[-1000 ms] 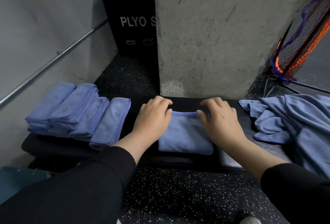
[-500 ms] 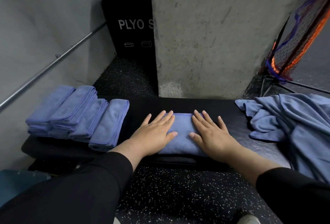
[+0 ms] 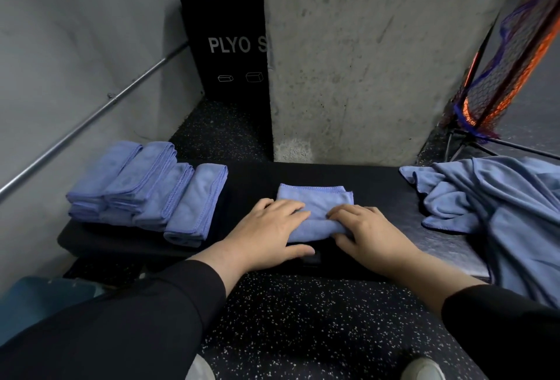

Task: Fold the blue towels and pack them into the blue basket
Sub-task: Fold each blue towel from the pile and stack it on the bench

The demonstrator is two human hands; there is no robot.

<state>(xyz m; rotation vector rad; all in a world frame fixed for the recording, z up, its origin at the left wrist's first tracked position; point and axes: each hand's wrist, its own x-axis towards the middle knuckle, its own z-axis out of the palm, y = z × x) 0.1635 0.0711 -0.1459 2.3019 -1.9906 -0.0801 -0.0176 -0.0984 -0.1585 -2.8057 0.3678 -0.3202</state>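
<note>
Far left on the black bench [image 3: 100, 243], four folded towels [image 3: 151, 191] lie side by side, overlapping. At the bench's middle, the left hand [image 3: 266, 231] and right hand [image 3: 368, 232] sit close together, each gripping the near edge of a half-folded blue towel [image 3: 315, 207]. A heap of unfolded towels [image 3: 491, 201] lies right.

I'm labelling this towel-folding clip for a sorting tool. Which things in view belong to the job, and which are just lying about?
Part of the job:
towel being folded, under the left hand and right hand
row of folded towels
heap of unfolded towels
black bench they lie on

Just lying about:
black plyo box
concrete pillar
netted frame
wall rail
</note>
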